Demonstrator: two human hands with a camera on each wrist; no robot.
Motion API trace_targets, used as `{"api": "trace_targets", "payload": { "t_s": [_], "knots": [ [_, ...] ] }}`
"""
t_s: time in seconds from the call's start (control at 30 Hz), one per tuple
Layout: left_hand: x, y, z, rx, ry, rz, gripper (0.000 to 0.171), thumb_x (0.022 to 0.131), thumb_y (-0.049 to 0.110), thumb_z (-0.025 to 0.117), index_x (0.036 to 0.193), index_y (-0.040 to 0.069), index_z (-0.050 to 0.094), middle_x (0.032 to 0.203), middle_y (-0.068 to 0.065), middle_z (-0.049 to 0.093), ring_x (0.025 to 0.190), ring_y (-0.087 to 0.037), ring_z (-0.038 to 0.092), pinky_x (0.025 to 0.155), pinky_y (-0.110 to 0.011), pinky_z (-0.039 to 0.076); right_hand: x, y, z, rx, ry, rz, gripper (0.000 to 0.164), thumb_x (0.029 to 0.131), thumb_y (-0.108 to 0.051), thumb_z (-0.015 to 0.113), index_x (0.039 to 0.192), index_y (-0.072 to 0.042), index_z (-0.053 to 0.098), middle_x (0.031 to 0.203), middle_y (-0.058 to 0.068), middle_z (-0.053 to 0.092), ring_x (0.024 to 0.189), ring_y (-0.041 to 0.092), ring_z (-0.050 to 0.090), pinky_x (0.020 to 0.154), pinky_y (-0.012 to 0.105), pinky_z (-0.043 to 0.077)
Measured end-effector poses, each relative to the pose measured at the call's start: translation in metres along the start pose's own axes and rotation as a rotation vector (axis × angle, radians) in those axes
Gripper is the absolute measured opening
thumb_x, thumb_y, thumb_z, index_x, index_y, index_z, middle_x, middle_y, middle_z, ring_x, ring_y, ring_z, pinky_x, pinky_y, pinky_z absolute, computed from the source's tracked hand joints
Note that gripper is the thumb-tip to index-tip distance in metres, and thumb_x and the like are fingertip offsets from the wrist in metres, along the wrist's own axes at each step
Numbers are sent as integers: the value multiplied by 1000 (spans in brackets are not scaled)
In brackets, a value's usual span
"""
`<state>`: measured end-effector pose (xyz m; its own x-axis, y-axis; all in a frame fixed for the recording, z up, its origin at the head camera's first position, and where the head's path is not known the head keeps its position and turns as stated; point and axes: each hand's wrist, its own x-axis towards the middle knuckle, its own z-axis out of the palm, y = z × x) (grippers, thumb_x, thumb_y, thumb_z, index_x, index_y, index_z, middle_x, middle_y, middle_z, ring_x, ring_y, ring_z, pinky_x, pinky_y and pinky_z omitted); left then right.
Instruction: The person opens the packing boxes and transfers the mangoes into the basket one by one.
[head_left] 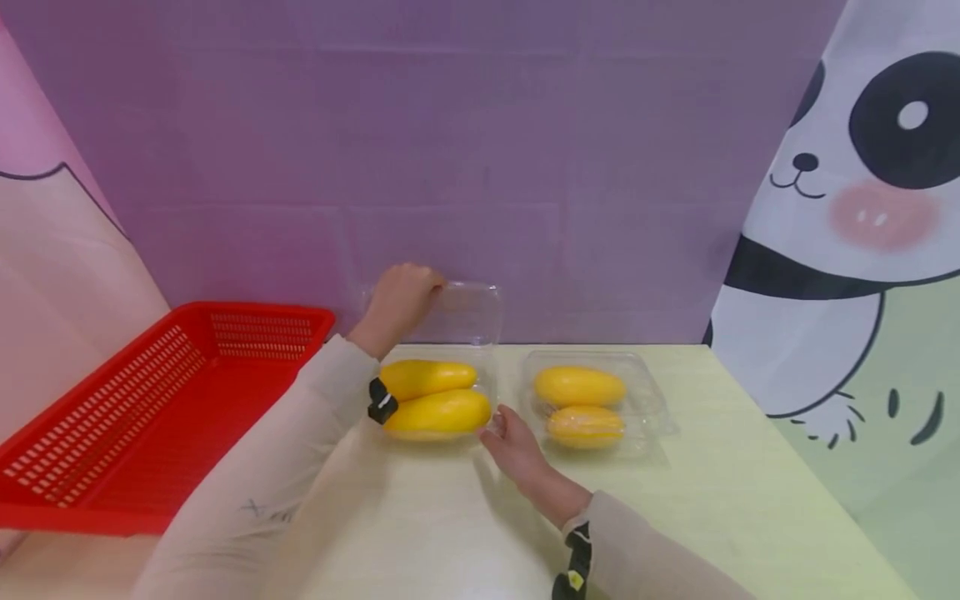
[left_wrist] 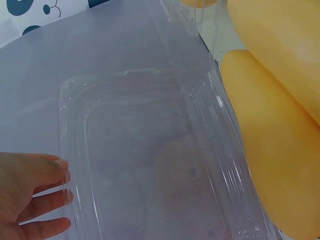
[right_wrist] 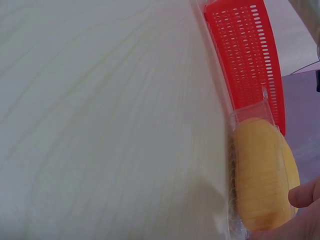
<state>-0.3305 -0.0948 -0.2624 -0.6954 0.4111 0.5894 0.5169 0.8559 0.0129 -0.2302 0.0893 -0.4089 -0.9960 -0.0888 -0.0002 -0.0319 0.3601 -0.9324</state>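
Observation:
A clear plastic clamshell box (head_left: pixel 495 367) stands at the table's back edge with its lid (head_left: pixel 472 312) raised against the purple backdrop. Two long, smooth yellow fruits lie in its base, the front one (head_left: pixel 442 412) nearer me and the rear one (head_left: pixel 431 377) behind; their exact kind is unclear. My left hand (head_left: pixel 405 300) pinches the lid's edge between thumb and fingers, as the left wrist view shows at the fingertips (left_wrist: pixel 62 197). At the base's front right corner, my right hand (head_left: pixel 517 450) grips the rim with thumb and fingers, beside the front fruit (right_wrist: pixel 262 175).
To the right sits a second clear box (head_left: pixel 637 392) holding two similar yellow fruits (head_left: pixel 579 387). A red perforated plastic basket (head_left: pixel 112 400) stands at the left, with bare red bottom showing. A purple backdrop (head_left: pixel 450 150) rises behind the pale table (head_left: pixel 420 533).

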Motion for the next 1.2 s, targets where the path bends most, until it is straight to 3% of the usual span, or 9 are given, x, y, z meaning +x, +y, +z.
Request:
{"api": "trace_targets", "payload": {
  "t_s": [0.13,0.27,0.63,0.93,1.2],
  "knots": [
    [6,-4,3,-7,28,3,26,89,-2,56,68,5,71,58,-6,51,54,-22,42,54,-31,35,0,-1,1,4,3,-2,61,91,-10,56,138,17,27,137,36,38,127,45,39,105,52,33],
    [9,-6,5,-3,49,3,27,87,-5,55,65,4,68,59,-6,52,55,-23,44,54,-33,36,-1,-1,2,7,3,-3,61,91,-10,56,138,17,27,137,36,37,127,45,39,105,52,33],
    [9,-14,14,-18,66,-33,15,91,8,62,85,3,74,75,-11,68,65,-26,57,66,-35,52,-3,-3,1,24,-8,24,61,92,-10,55,139,15,26,139,35,36,128,44,39,105,51,34],
    [11,-16,18,-71,49,-62,13,89,8,63,95,2,74,89,-12,71,76,-29,62,78,-37,54,-6,-2,1,24,5,16,62,91,-10,56,139,16,26,137,35,37,127,44,39,106,51,33],
    [11,-20,22,-38,48,-81,15,91,8,60,92,1,74,83,-15,70,70,-31,61,71,-39,54,-8,-2,2,19,3,14,62,91,-10,56,139,16,27,137,35,38,128,44,38,106,52,32]
  ]
}}
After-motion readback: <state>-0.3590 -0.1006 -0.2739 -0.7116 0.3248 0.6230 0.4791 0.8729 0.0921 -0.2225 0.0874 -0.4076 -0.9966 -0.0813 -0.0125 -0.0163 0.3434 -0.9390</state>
